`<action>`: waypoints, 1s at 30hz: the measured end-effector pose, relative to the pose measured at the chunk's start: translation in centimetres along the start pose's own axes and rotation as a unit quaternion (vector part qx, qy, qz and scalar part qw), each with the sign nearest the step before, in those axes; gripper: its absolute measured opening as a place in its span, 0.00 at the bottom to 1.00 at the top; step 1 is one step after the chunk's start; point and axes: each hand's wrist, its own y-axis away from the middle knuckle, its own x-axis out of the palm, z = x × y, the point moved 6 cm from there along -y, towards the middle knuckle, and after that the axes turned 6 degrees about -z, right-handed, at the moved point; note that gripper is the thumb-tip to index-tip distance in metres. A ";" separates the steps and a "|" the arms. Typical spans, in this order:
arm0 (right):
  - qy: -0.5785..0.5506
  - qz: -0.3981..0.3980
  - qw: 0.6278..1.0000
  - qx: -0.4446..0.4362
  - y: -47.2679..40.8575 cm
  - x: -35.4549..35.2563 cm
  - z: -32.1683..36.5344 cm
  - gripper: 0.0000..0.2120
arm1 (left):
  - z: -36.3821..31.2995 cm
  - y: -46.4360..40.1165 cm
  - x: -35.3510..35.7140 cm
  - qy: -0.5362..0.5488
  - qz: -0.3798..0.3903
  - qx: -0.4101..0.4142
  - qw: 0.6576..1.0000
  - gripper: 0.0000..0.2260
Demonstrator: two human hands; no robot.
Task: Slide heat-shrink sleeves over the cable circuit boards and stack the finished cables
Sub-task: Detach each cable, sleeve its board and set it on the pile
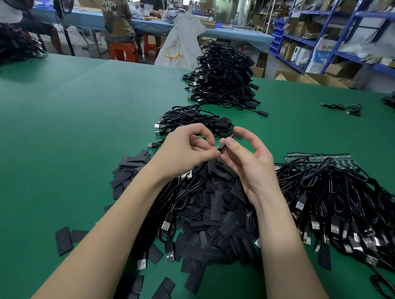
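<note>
Above a heap of flat black heat-shrink sleeves (221, 217), my left hand (183, 153) and my right hand (247, 160) meet fingertip to fingertip. Between them is one black heat-shrink sleeve (224, 144), pinched by my right thumb and forefinger at its near end. My left thumb and forefinger pinch something small at the sleeve's mouth; what it is stays hidden. A black cable (186, 193) trails down under my left wrist to USB plugs. Bare cables with green circuit boards (338, 190) lie to the right. A small stack of sleeved cables (193, 120) lies just beyond my hands.
A tall pile of finished cables (226, 78) stands farther back on the green table (70, 122). A loose cable (343, 108) lies far right. Loose sleeves (64, 241) are scattered near left. People sit at a blue table behind; shelving stands at the right.
</note>
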 end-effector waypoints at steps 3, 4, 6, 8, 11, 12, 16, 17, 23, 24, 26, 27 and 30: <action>0.012 -0.008 1.000 -0.020 0.1 0.1 0.2 0.10 | 0.1 0.0 -0.1 -0.001 -0.006 -0.001 1.000 0.09; 0.010 -0.010 1.000 -0.019 0.1 0.2 0.1 0.10 | 0.1 -0.1 -0.1 -0.002 -0.010 -0.001 1.000 0.08; 0.003 -0.014 1.000 -0.013 0.0 0.2 -0.1 0.10 | 0.2 -0.1 -0.2 -0.010 -0.014 -0.002 1.000 0.08; -0.006 -0.017 1.000 -0.006 -0.1 0.2 -0.2 0.10 | 0.3 -0.1 -0.3 -0.016 -0.012 -0.003 1.000 0.08; -0.021 -0.024 0.999 -0.002 -0.1 0.0 -0.2 0.09 | 0.3 -0.1 -0.2 -0.020 -0.006 -0.006 1.000 0.08; -0.024 -0.024 0.999 -0.002 -0.1 0.0 -0.1 0.09 | 0.3 -0.1 -0.1 -0.021 -0.004 -0.007 1.000 0.08; -0.016 -0.019 1.000 -0.011 -0.1 0.0 0.0 0.10 | 0.2 0.0 -0.1 -0.028 0.003 -0.009 1.000 0.05; -0.014 -0.019 1.000 -0.012 0.0 0.0 0.0 0.10 | 0.2 0.0 0.0 -0.030 0.004 -0.008 1.000 0.04; -0.003 -0.017 1.000 -0.016 -0.1 0.1 0.0 0.08 | 0.1 -0.1 -0.2 -0.032 -0.008 -0.003 0.999 0.04; -0.005 -0.016 1.000 -0.017 -0.1 0.1 0.0 0.09 | 0.1 -0.1 -0.3 -0.032 -0.013 -0.001 0.999 0.04; -0.011 -0.016 1.000 -0.018 -0.1 0.2 -0.1 0.09 | 0.1 -0.1 -0.4 -0.027 -0.021 0.001 0.999 0.04; -0.014 -0.018 1.000 -0.019 -0.1 0.3 -0.1 0.09 | 0.2 -0.1 -0.4 -0.027 -0.022 0.001 0.999 0.04; -0.022 -0.027 0.999 -0.017 -0.1 0.2 -0.1 0.09 | 0.1 -0.2 -0.3 -0.026 -0.018 0.001 0.999 0.03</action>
